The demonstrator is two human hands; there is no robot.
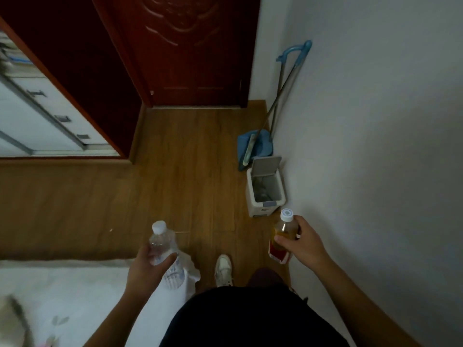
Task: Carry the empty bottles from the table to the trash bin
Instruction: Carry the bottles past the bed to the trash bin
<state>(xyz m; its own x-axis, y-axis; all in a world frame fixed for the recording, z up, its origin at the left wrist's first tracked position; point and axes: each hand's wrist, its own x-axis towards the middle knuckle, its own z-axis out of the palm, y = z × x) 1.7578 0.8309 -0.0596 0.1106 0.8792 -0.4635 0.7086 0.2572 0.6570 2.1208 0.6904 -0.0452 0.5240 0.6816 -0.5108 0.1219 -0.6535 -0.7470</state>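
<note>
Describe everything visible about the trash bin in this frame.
The trash bin is a small, pale, boxy container that looks like plastic, standing upright on the wooden floor close to the white wall. Its flat grey lid is tipped up at the far side, leaving the mouth open. A grey liner or something crumpled shows inside; what it is cannot be told. A bluish tab sits on the near rim. Neither hand touches it; a blue dustpan stands just behind.

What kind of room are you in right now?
Probably a home bedroom: a bed with white bedding at lower left, a dark red wooden door ahead, and a small open trash bin by the wall.
</note>
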